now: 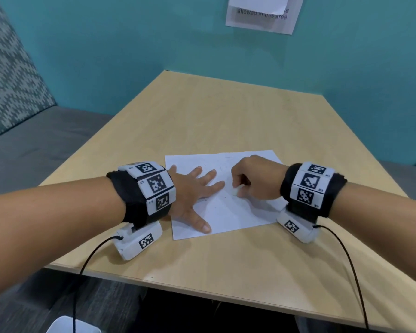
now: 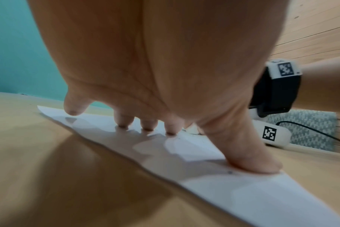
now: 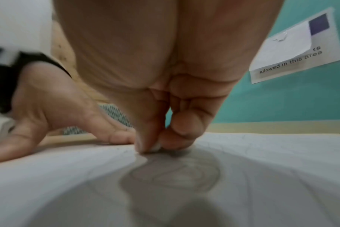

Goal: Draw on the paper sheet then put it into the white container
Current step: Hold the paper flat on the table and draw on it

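- Paper point(image 1: 228, 212) lies flat on the wooden table point(image 1: 226, 111), near its front edge, with faint pencil lines on it.
- Left hand point(image 1: 192, 188) is spread flat, fingers straight, pressing the sheet's left part.
- Right hand point(image 1: 255, 179) has curled fingers pinching a small white eraser point(image 3: 157, 147) against the sheet.
- White container point(image 1: 65, 325) shows at the bottom left, below the table.
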